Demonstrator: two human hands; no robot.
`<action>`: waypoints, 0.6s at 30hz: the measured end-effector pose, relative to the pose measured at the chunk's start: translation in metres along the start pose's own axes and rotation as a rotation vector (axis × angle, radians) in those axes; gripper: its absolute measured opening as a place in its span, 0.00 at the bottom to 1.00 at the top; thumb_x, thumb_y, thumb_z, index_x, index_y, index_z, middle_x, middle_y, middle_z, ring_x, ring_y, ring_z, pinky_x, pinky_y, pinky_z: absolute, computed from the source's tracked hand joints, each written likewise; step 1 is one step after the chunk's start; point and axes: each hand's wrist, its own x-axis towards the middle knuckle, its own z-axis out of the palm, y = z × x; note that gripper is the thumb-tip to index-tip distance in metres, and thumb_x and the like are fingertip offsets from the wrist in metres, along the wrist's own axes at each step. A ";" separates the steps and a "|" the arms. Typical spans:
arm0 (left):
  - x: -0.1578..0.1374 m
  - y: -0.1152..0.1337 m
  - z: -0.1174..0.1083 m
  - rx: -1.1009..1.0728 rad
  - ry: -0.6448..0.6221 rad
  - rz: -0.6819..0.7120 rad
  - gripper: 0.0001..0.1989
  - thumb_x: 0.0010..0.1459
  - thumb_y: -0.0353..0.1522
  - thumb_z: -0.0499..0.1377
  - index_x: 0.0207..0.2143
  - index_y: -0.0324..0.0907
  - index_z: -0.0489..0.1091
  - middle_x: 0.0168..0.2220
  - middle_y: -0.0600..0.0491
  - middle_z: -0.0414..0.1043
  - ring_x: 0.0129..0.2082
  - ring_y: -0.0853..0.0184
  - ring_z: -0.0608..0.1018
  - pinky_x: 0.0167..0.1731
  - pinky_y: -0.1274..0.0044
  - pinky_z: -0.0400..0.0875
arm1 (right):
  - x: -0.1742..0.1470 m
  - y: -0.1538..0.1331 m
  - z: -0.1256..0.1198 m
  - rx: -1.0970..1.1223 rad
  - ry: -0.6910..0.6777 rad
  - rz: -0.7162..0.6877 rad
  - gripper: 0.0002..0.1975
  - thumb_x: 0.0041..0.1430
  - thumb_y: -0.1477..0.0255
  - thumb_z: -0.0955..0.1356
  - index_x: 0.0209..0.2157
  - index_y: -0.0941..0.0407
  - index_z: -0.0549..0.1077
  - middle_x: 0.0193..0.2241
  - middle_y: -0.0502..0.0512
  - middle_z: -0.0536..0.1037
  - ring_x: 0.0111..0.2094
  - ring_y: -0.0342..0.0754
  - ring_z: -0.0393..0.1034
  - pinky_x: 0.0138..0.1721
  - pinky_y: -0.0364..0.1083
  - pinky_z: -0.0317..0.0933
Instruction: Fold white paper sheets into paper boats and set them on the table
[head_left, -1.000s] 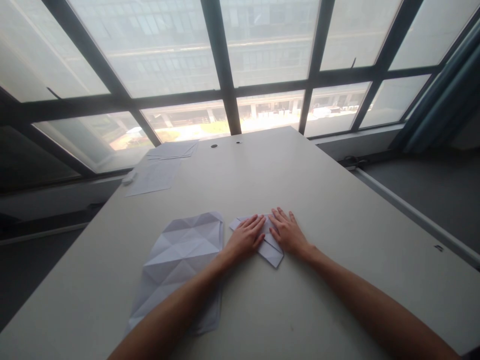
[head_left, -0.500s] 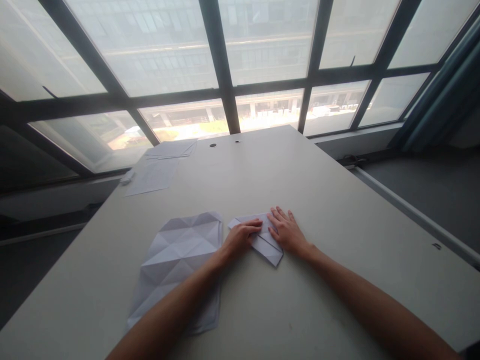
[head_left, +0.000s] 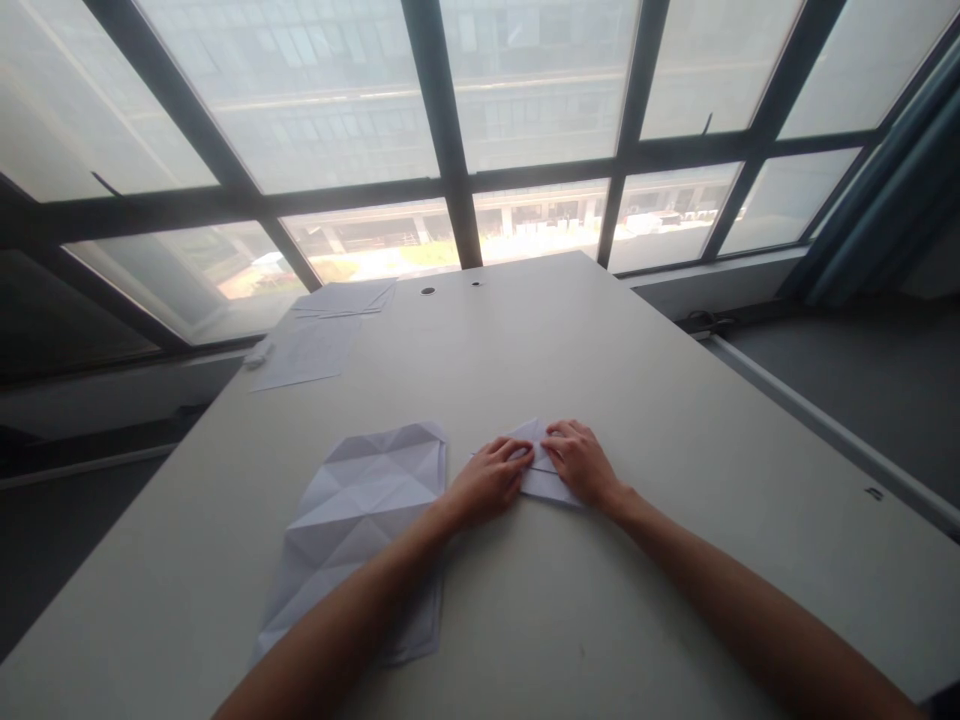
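Note:
A small folded sheet of white paper [head_left: 550, 487] lies on the white table, partly covered by both hands. My left hand [head_left: 495, 475] rests on its left side, fingers curled and thumb and fingertips closed on the paper near its middle. From the right, my right hand [head_left: 581, 462] grips the same paper, its bent fingertips close to those of the left. A pointed upper edge shows between the hands and a crease runs across below them. To the left, partly under my left forearm, lie creased white sheets [head_left: 367, 480] with a grid of fold lines.
Several flat sheets of paper [head_left: 315, 355] lie at the table's far left, beside a small white object [head_left: 259, 355] I cannot make out. Two small round spots sit near the far edge of the table [head_left: 675, 420]. Large windows [head_left: 525, 80] stand behind it.
The folded paper has been turned, so its lower edge now lies nearly level. My right hand's fingers, spread flat before, are now bent onto the paper, and the hands are closer together.

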 end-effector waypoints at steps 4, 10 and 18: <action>0.000 0.009 -0.004 0.046 -0.008 0.019 0.21 0.64 0.37 0.54 0.58 0.45 0.65 0.58 0.46 0.65 0.59 0.57 0.66 0.60 0.64 0.61 | -0.001 0.000 0.002 -0.018 -0.031 -0.047 0.16 0.64 0.76 0.62 0.47 0.51 0.77 0.53 0.55 0.74 0.56 0.51 0.62 0.61 0.51 0.48; 0.001 0.002 0.003 -0.013 -0.016 0.082 0.27 0.65 0.35 0.53 0.64 0.43 0.56 0.68 0.47 0.50 0.67 0.60 0.53 0.65 0.66 0.52 | -0.002 0.001 0.005 0.002 -0.157 -0.155 0.24 0.69 0.71 0.55 0.64 0.55 0.60 0.64 0.56 0.61 0.66 0.50 0.47 0.65 0.58 0.36; -0.001 -0.003 0.007 -0.023 -0.008 0.048 0.21 0.65 0.35 0.52 0.60 0.44 0.63 0.65 0.47 0.56 0.66 0.60 0.57 0.64 0.66 0.55 | 0.018 0.022 0.004 -0.092 -0.236 -0.037 0.27 0.69 0.55 0.51 0.66 0.46 0.54 0.69 0.58 0.42 0.69 0.57 0.30 0.62 0.69 0.28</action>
